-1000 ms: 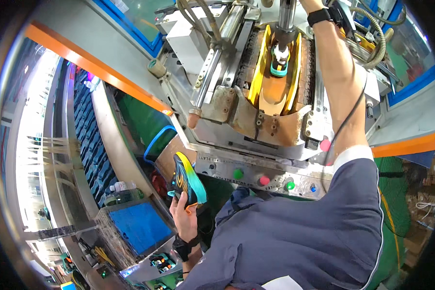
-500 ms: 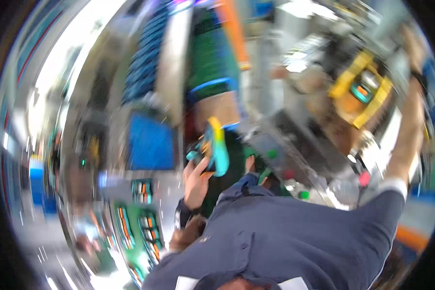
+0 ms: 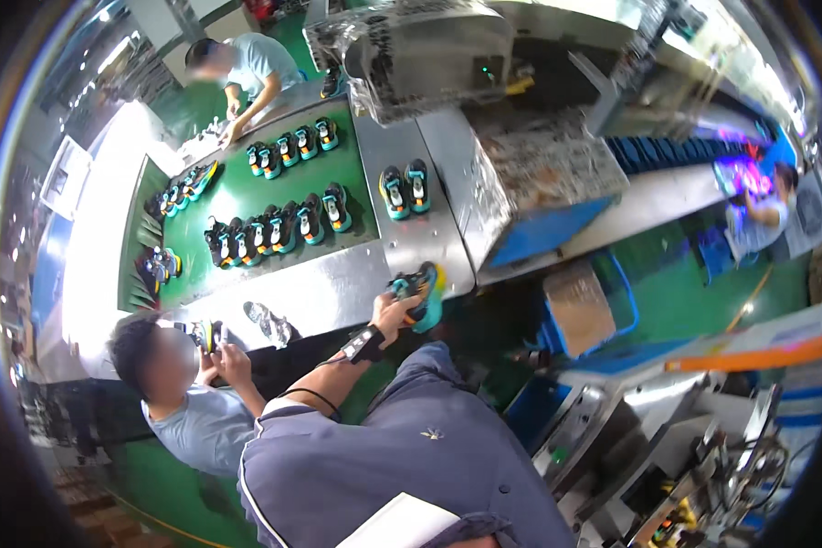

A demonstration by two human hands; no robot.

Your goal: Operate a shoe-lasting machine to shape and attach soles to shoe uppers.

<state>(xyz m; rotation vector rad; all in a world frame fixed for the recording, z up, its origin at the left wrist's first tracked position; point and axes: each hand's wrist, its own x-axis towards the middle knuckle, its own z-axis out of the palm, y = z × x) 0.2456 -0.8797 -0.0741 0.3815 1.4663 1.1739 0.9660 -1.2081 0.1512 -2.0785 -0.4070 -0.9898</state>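
Observation:
My left hand is closed around a black sneaker with a teal and yellow sole. It carries the sneaker just off the near edge of the metal table. Ahead of it, a pair of similar sneakers stands on a metal plate. My right hand lies outside the picture. Several more sneakers stand in rows on the green surface to the left.
A co-worker at my left handles a shoe by the table edge; another person works at the far side. A boxy machine borders the table on the right. Beyond my right side are a blue-framed cart and more machinery.
The view has turned toward the sneaker-covered table. My left hand still holds the sneaker, now beside the table edge. My right arm, earlier stretched toward a machine with yellow parts, has left the picture.

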